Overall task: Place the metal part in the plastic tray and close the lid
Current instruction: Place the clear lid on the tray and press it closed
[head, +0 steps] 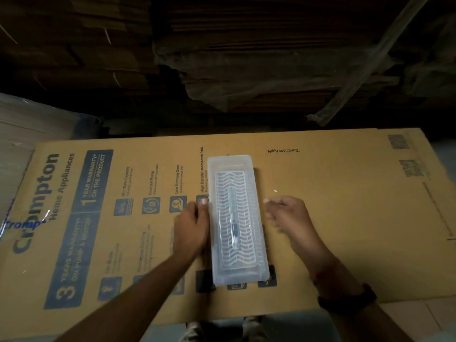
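Metal part [234, 228]: I see it as a slim rod with a dark band, lying inside the clear plastic tray [259, 243], its long axis running near to far, parallel with the tray's length. I make out the ribbed lid [223, 188] lying down over it. The tray sits on a flattened cardboard box [345, 218] printed "Crompton Home Appliances", "1 Year Warranty on the Product", "3 Years Warranty on Pump & Motor", "High Density Honeycomb Pads" and "Conditions Apply". My left hand [191, 228] touches the tray's left edge, fingers curled against it. My right hand [287, 215] hovers just right of the tray, fingers loosely spread and blurred, holding nothing.
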Tool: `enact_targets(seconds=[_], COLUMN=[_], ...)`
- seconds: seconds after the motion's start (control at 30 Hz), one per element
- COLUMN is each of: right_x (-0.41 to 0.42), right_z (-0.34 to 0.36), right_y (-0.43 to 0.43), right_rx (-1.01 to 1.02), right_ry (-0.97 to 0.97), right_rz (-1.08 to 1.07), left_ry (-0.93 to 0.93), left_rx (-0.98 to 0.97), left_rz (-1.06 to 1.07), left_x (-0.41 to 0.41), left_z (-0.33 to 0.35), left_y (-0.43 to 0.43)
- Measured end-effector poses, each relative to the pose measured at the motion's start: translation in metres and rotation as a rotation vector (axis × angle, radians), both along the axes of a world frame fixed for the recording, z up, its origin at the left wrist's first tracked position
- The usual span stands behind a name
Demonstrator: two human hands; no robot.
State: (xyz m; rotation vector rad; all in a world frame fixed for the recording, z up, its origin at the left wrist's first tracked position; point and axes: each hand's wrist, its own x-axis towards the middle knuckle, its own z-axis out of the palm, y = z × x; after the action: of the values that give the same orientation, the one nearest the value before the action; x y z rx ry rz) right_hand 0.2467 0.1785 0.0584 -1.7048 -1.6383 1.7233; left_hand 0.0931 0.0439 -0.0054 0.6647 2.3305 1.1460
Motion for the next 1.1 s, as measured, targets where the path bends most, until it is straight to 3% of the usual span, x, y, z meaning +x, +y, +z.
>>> enact_targets(seconds=[0.1, 0.23, 0.47, 0.97, 1.1], right_x=[-0.046, -0.093, -0.11, -0.108, -0.107], right_z=[-0.004, -0.029, -0.058, -0.064, -0.067], right_y=[0.035, 0.069, 0.08, 0.084, 0.082], right_rx=[0.081, 0.072, -0.017, -0.131, 0.009], right_ry=[0.052, 0.036, 0.06, 0.115, 0.021], right_rz=[-0.047, -0.128, -0.248, -0.296, -0.202], left_ry=[-0.013, -0.227, -0.445, -0.447, -0.44], left_rx=[0.024, 0.016, 0.004, -0.009, -0.001], left_rz=[0.011, 0.042, 0.19, 0.288, 0.262], left_x=[-0.042, -0.077, -0.092, -0.081, -0.081], left_z=[0.008, 0.012, -0.001, -0.004, 0.0], left_y=[0.047, 0.093, 0.117, 0.127, 0.125])
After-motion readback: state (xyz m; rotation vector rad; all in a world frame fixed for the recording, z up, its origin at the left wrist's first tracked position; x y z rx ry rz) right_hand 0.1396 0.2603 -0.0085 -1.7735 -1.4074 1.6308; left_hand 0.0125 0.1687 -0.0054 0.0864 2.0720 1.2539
